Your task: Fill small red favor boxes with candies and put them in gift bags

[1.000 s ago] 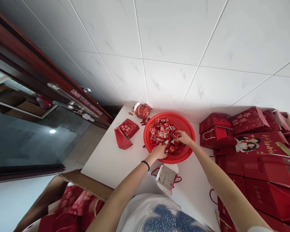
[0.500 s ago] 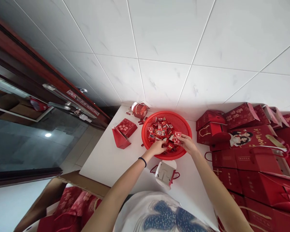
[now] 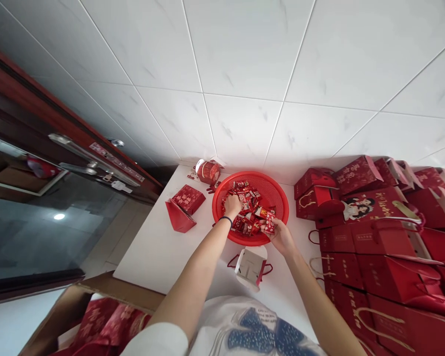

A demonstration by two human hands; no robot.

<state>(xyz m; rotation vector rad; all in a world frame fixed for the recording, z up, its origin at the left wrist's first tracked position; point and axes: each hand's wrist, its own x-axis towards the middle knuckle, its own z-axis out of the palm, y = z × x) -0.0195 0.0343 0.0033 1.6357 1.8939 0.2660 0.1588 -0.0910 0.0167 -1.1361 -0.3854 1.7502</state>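
Observation:
A round red plastic basket (image 3: 283,200) on the white table holds many small wrapped candies (image 3: 249,198), mostly red. My left hand (image 3: 233,204), a dark band at its wrist, reaches into its left side. Its fingers are curled down among the candies, and whatever they grip is hidden. At the basket's right front rim, my right hand (image 3: 283,238) pinches a red candy packet (image 3: 270,222) with white dots. Just in front of the basket stands an open gift box (image 3: 250,266), white inside, with dark red cord handles.
A folded red box (image 3: 185,205) lies left on the table (image 3: 148,252), and a red container with a white top (image 3: 208,171) stands by the wall. Red gift boxes (image 3: 378,242) are stacked on the right. A cardboard carton (image 3: 122,287) holds red packaging at lower left.
My left hand has moved from the basket's front middle to farther back and left among the candies. My right hand keeps the dotted packet, now a little lower. The view has shifted slightly.

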